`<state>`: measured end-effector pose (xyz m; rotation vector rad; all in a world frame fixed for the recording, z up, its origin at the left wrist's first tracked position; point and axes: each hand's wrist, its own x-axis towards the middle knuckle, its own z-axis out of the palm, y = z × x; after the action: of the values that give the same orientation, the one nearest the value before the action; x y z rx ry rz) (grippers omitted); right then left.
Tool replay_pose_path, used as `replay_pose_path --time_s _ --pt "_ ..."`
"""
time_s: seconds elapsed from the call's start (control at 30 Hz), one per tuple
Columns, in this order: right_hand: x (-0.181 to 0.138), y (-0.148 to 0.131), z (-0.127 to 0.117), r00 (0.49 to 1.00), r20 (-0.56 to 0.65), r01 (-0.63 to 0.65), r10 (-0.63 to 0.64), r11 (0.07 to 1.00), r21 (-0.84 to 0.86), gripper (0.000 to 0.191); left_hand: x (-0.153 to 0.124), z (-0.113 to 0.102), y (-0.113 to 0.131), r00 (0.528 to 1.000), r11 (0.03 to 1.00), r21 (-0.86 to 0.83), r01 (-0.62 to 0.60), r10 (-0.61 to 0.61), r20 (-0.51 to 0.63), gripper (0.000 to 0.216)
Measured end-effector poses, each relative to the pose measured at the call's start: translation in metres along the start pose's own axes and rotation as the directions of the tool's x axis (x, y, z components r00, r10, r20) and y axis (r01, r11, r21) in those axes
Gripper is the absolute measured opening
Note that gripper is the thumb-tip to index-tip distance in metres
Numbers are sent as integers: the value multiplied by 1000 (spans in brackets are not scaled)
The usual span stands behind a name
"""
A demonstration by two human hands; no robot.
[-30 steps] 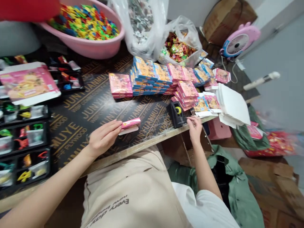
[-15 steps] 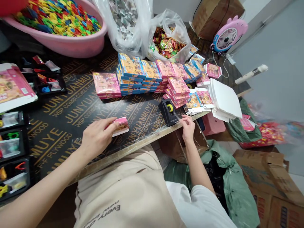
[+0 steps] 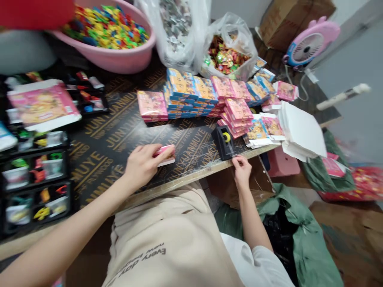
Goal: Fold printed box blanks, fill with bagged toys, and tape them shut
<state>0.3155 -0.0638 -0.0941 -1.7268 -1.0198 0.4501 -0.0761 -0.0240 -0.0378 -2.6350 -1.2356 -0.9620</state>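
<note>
My left hand (image 3: pixel 142 165) grips a small pink box (image 3: pixel 165 154) lying on the dark plywood tabletop (image 3: pixel 113 139), fingers curled over its near end. My right hand (image 3: pixel 241 171) is pinched at the table's front edge, just below a black tape dispenser (image 3: pixel 224 142) with a yellow roll. Whether a strip of tape is between those fingers is too faint to tell. Stacks of pink and blue boxes (image 3: pixel 191 95) stand behind the dispenser.
A pink basin (image 3: pixel 113 59) of coloured toys sits at the back left, two clear plastic bags (image 3: pixel 227 52) beside it. Black compartment trays (image 3: pixel 36 175) line the left. Flat white cartons (image 3: pixel 302 131) overhang the right edge. A pink fan (image 3: pixel 311 42) stands far right; cardboard and green bags lie below.
My right hand has drawn back from the dispenser toward the table edge. My left hand has stayed on the pink box, closing further over it. The view swung left, then back.
</note>
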Motion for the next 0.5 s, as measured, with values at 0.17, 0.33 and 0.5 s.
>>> replay_pose_path --time_s 0.17,0.33,0.5 --pt "-9 -11 11 971 -240 26 -7 997 75 25 0 -2 1 1000 998 58 -4 3 12 48" --pt "-55 -96 53 959 251 -215 128 909 357 34 -4 -2 0 995 985 -137 101 -102 4 47" --pt "-88 -162 114 469 882 -683 49 653 327 36 -3 -5 0 991 952 -276 128 -137 -12 27"
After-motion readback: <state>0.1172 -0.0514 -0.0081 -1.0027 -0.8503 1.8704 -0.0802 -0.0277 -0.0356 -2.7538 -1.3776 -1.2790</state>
